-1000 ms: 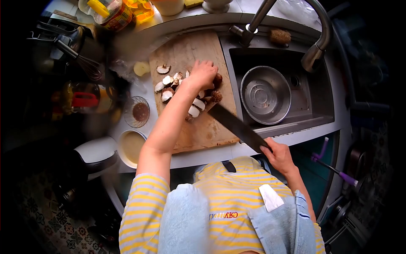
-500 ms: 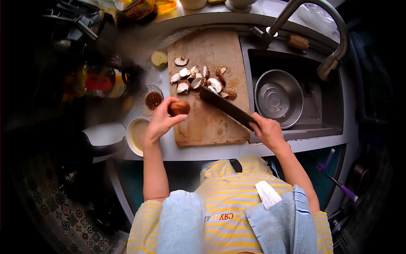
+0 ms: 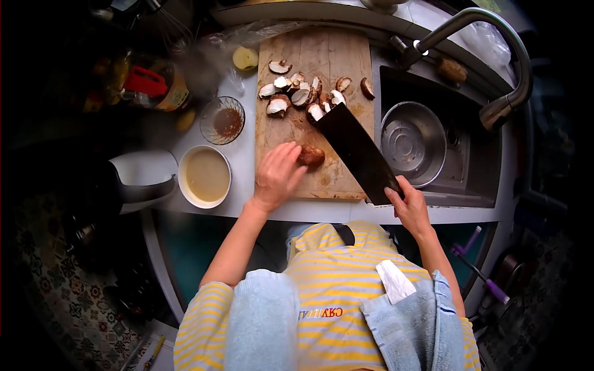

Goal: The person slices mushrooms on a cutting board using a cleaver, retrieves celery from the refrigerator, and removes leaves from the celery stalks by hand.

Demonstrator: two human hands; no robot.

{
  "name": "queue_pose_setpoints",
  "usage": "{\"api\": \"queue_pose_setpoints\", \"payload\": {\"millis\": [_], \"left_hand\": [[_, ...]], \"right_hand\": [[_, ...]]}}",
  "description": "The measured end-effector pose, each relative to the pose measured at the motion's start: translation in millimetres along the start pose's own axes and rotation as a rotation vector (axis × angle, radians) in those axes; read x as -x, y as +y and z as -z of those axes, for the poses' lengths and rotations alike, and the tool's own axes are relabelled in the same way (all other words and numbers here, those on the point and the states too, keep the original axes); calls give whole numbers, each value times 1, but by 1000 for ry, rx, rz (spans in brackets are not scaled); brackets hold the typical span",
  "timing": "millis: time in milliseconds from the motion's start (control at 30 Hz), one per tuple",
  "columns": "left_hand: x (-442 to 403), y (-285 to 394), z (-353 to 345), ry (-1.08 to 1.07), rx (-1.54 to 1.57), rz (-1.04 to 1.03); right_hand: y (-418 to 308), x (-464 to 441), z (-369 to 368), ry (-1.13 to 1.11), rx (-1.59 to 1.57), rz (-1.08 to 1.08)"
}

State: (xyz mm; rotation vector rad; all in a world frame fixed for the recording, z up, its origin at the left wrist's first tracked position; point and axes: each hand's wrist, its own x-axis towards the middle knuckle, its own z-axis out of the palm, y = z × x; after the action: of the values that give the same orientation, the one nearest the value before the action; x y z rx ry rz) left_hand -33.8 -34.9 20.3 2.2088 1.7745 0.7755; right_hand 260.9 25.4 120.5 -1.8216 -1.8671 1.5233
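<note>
A whole brown mushroom (image 3: 312, 156) lies on the wooden cutting board (image 3: 346, 55) near its front. The fingers of my left hand (image 3: 276, 176) reach to the mushroom's left side, slightly blurred; whether they grip it is unclear. My right hand (image 3: 408, 204) is closed round the handle of a dark, broad-bladed cleaver (image 3: 359, 151), which slants over the board's right side with its tip by the cut pieces. Several mushroom pieces (image 3: 300, 97) with white flesh lie farther up the board, and one brown slice (image 3: 367, 88) sits at its right edge.
To the right, a metal bowl (image 3: 413, 144) stands in the sink (image 3: 476, 179) beneath a faucet (image 3: 529, 68). Left of the board are a cream-coloured bowl of cloudy liquid (image 3: 205, 177), a glass bowl (image 3: 223, 120) and a cut pale vegetable (image 3: 245, 58). A bottle (image 3: 154, 83) stands farther left.
My left hand has moved right and brought the brown mushroom down onto the board. The cleaver has turned steeper. Some mushroom pieces have shifted, one now at the right edge. The view has shifted.
</note>
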Motion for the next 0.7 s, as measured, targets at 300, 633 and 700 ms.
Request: {"api": "queue_pose_setpoints", "payload": {"millis": [300, 633, 700], "left_hand": [[30, 20, -25, -215, -18, 14], [35, 20, -24, -142, 70, -1], [35, 19, -24, -136, 72, -16]], "right_hand": [[4, 11, 3, -64, 135, 158], [2, 6, 1, -144, 146, 63], [-1, 4, 0, -154, 156, 39]]}}
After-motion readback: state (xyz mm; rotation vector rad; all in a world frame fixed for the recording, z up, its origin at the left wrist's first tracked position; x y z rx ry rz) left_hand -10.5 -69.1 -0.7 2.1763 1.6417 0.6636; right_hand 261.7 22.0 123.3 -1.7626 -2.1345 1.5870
